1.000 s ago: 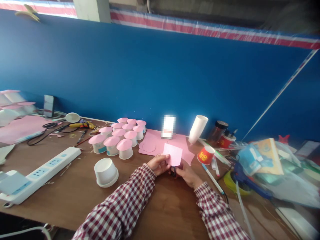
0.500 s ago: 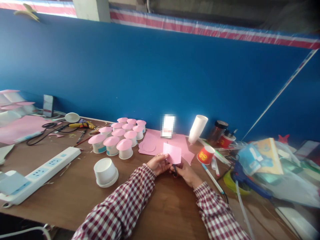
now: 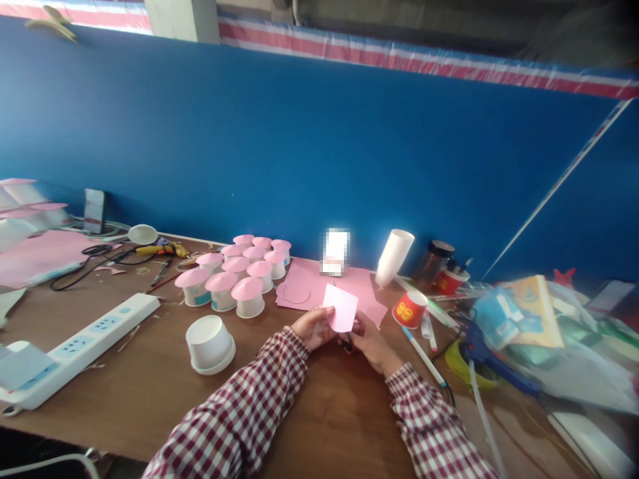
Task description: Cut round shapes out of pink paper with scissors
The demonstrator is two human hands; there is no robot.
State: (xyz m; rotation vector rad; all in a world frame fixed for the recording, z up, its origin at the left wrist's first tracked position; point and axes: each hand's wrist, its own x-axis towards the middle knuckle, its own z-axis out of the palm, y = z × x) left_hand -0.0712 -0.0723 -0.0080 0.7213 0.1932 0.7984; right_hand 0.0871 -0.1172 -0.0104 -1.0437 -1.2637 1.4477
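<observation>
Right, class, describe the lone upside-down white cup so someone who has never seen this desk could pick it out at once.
On the brown table below the blue wall, look between the white power strip and the checked left sleeve. The white cup stands upside down, alone, without the pink paper top its neighbours behind wear.

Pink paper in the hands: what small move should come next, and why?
Probably rotate the pink paper slightly with the left hand and make a short snip. The right hand holds dark scissors at the paper's lower edge, the left pinches its left side above the table, and its outline looks part curved, part cornered.
</observation>
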